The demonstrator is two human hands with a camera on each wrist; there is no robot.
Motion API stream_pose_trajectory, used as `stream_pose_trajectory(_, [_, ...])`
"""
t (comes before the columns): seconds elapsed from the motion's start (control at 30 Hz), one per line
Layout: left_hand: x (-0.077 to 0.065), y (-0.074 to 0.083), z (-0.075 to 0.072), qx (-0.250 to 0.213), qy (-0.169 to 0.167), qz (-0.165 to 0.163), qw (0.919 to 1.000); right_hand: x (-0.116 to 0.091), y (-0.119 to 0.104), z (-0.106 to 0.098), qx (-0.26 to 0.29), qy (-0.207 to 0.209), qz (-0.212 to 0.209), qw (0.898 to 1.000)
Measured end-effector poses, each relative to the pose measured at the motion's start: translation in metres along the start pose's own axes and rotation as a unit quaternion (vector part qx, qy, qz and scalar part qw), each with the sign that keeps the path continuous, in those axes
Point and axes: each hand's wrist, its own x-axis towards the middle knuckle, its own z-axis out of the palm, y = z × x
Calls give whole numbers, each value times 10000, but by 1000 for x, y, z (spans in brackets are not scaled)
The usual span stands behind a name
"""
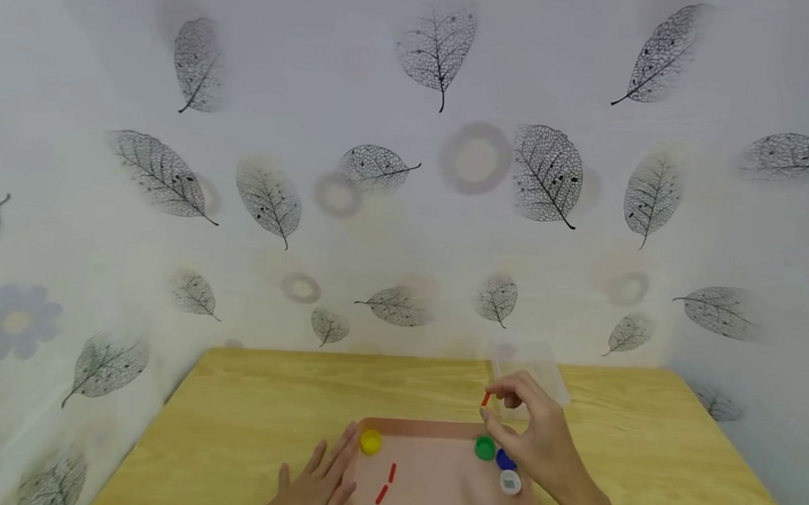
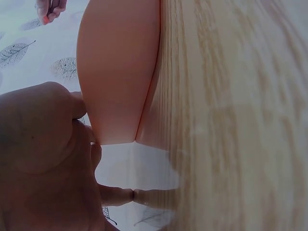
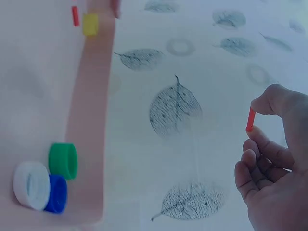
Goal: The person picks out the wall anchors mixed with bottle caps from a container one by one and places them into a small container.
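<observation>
My right hand (image 1: 539, 438) pinches a short red stick (image 3: 251, 119) between thumb and index finger, one end at each fingertip. It is held up above the far right corner of a pink tray (image 1: 428, 429). With fingers spread, my left hand (image 1: 317, 488) rests against the tray's left side; in the left wrist view its fingers touch the outer wall (image 2: 120, 72). Inside the tray, two more red sticks (image 1: 392, 473) lie end to end at the left. A yellow cap (image 1: 370, 442) sits in the far left corner.
At the tray's right side are a green cap (image 1: 484, 448), a blue cap (image 1: 506, 460) and a white cap (image 1: 510, 483), close together. Behind the right hand, a clear plastic piece (image 1: 551, 386) lies on the wooden table (image 1: 264, 383). A leaf-patterned curtain (image 1: 349, 241) hangs around the table.
</observation>
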Motion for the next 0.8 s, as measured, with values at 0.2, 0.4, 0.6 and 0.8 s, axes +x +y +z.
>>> stream_pose_trajectory(0.2, [2, -2, -1, 26, 2, -32, 10000, 5, 11, -21, -170, 342, -27, 9993])
stream_pose_trajectory(0.4, [1, -2, 2, 71, -67, -114, 9999, 7, 23, -34, -316, 521, -25, 9981])
stream_pose_trajectory(0.6, [1, 0, 0, 43, -11, -77, 10000, 8, 37, -39, -465, 603, 102, 9970])
stream_pose_trajectory(0.8, [0, 1, -2, 42, -135, -214, 9997, 8, 45, -39, -540, 645, 303, 9960])
